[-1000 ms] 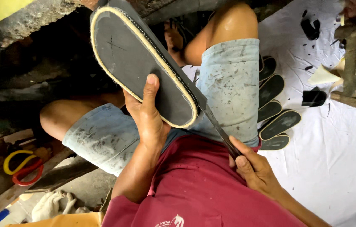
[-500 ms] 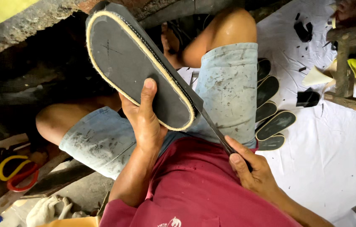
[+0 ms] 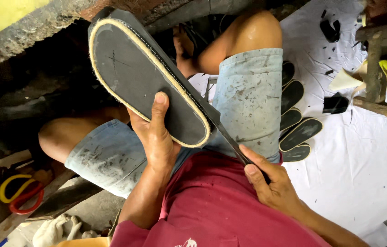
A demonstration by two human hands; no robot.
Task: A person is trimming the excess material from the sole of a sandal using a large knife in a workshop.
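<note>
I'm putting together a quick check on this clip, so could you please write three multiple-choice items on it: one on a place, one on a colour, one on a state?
1. Where does the stack of spare soles lie?
A. On the white sheet beside the person's leg
B. On the person's lap
C. Under the scissors

2. What colour is the rim around the held sole?
A. Red
B. Pale tan
C. Blue

3. How is the knife held?
A. It lies loose on the sheet
B. The left hand grips it
C. The right hand grips it, blade against the sole's edge

Answers: 1 A, the soles overlap on the sheet next to the shorts. 2 B, a light braided band edges the dark sole. 3 C, right-hand fingers close on the handle while the left hand holds the sole.
</note>
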